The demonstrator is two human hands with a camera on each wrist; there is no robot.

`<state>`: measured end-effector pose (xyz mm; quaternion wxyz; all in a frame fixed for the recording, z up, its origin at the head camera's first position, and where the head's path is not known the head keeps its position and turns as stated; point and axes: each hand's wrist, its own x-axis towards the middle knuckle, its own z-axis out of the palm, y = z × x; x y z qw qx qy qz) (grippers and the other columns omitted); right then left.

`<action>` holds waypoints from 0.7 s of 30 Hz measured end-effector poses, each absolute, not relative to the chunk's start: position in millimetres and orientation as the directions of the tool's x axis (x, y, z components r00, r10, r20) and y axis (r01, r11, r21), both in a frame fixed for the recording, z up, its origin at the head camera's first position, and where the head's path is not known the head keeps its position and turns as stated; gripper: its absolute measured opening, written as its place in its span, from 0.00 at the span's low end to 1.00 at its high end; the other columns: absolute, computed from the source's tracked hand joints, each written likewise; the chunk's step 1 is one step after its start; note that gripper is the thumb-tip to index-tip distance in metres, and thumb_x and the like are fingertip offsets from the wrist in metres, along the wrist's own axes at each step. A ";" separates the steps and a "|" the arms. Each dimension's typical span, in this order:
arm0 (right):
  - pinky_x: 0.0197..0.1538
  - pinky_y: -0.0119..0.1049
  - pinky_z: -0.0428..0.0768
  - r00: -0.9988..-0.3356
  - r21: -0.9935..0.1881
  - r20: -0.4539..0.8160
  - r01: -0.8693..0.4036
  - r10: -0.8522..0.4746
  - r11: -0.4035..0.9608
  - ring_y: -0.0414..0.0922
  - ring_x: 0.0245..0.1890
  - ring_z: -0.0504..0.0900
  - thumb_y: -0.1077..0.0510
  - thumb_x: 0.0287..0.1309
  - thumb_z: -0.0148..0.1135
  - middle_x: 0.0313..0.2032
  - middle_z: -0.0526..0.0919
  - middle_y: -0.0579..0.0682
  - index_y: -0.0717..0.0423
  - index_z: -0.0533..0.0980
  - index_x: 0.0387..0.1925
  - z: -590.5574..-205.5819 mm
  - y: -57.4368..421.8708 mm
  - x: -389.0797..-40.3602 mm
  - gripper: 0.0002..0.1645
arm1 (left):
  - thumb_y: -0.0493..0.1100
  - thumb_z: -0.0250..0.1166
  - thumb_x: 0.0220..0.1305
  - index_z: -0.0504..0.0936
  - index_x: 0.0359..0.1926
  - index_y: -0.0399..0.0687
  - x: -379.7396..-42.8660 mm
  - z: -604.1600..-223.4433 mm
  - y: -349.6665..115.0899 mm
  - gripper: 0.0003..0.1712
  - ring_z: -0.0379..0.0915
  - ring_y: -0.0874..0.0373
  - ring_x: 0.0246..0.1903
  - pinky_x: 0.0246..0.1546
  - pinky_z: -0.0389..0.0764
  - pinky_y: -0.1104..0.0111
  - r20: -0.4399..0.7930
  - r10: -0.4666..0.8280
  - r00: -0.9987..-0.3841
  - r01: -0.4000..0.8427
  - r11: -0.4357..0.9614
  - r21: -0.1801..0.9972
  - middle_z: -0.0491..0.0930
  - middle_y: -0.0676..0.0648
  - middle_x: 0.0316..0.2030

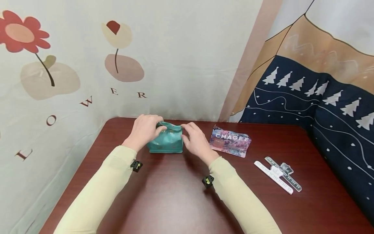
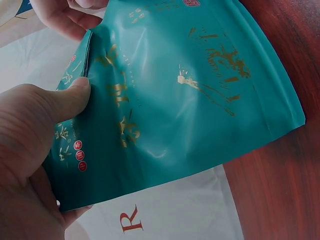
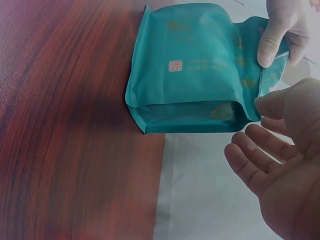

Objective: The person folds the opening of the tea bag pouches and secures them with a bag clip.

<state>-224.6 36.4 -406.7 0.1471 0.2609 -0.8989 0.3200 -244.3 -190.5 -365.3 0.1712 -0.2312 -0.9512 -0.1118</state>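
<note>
A teal tea bag (image 1: 166,141) with gold lettering stands upright near the table's back edge, its top folded over. My left hand (image 1: 147,130) grips the left end of the folded top. In the left wrist view its thumb (image 2: 75,97) presses on the flap while the fingers go behind the bag. With thumb and forefinger my right hand (image 1: 197,139) pinches the right end of the fold. The right wrist view shows that hand's other fingers (image 3: 250,155) loosely bent below the bag's side gusset.
To the right lies a pink and purple CHAGEE pouch (image 1: 230,142). Nearer the right front, a white ruler-like clip (image 1: 273,177) and a dark transparent one (image 1: 284,174) lie side by side on the reddish-brown table (image 1: 172,201). A printed cloth (image 1: 187,65) hangs behind.
</note>
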 end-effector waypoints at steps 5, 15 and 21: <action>0.46 0.43 0.83 -0.821 -0.518 0.431 -0.566 -0.376 0.642 0.48 0.40 0.81 0.65 0.67 0.66 0.50 0.80 0.58 0.62 0.77 0.62 -404.5 40.2 -219.6 0.23 | 0.50 0.75 0.63 0.88 0.38 0.46 -242.0 -364.5 -189.7 0.12 0.79 0.52 0.27 0.34 0.69 0.59 0.385 0.399 -0.832 0.475 0.871 0.125 0.87 0.48 0.30; 0.48 0.45 0.84 -0.822 -0.559 0.456 -0.563 -0.342 0.609 0.53 0.45 0.84 0.68 0.65 0.66 0.49 0.80 0.60 0.65 0.71 0.66 -400.7 60.7 -209.0 0.29 | 0.51 0.75 0.64 0.87 0.38 0.48 -244.8 -367.1 -192.1 0.12 0.77 0.54 0.24 0.37 0.66 0.59 0.368 0.386 -0.846 0.457 0.881 0.126 0.84 0.50 0.25; 0.49 0.45 0.84 -0.855 -0.572 0.411 -0.512 -0.317 0.640 0.52 0.46 0.83 0.66 0.66 0.66 0.51 0.80 0.60 0.62 0.70 0.69 -400.6 80.1 -198.0 0.31 | 0.51 0.75 0.63 0.86 0.36 0.46 -244.6 -369.5 -190.5 0.13 0.77 0.51 0.23 0.42 0.70 0.54 0.356 0.374 -0.856 0.444 0.885 0.140 0.83 0.49 0.21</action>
